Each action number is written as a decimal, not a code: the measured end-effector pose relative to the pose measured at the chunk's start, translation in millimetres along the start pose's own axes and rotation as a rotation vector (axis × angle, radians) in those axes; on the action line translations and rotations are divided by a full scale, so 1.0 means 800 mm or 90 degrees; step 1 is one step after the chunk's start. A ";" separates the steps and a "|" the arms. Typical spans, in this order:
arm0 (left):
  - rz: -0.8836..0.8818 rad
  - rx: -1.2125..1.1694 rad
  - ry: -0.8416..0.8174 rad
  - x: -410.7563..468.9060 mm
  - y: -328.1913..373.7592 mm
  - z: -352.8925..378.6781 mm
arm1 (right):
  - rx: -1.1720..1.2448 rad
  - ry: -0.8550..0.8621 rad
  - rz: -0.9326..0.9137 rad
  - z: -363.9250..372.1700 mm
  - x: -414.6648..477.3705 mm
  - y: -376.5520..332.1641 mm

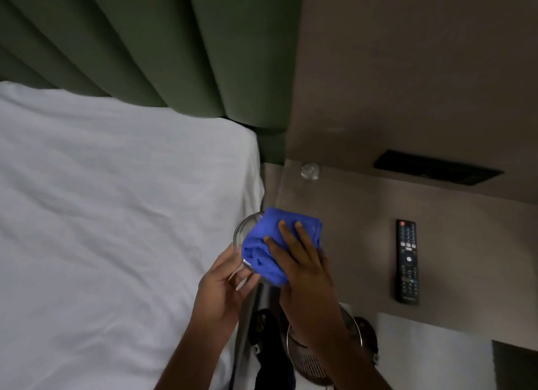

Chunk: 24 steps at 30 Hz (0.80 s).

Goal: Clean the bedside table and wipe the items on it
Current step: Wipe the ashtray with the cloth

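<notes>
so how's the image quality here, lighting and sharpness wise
Head view: dim indoor light, soft overall; wide-angle lens bows the green headboard; the right hand and blue cloth look slightly blurred; the remote buttons are barely legible.

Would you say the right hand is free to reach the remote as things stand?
Probably not at once: the right hand presses a blue cloth on the glass. The table between it and the remote looks bare.

Blue terry cloth [272, 244], shiny metal bowl [243, 229]
</notes>
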<state>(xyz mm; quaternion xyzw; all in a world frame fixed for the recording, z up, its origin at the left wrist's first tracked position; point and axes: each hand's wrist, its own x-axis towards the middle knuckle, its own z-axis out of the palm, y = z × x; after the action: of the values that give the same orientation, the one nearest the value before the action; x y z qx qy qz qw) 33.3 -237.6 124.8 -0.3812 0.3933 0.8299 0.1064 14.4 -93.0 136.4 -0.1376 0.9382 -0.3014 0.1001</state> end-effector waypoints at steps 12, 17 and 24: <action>-0.141 0.043 -0.017 0.099 -0.086 0.128 | -0.030 0.035 0.072 -0.028 -0.016 0.122; -0.063 0.209 0.079 0.171 -0.133 0.187 | 0.182 0.099 0.300 -0.044 -0.026 0.193; -0.005 0.210 0.175 0.272 -0.168 0.226 | 0.723 0.189 0.593 -0.059 -0.053 0.292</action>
<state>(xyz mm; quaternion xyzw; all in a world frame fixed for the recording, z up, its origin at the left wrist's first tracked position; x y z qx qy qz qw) -151.2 -41.9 -35.8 -0.4696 0.5329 0.6943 0.1160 -4.8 128.3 39.8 0.3890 0.6031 -0.6811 0.1452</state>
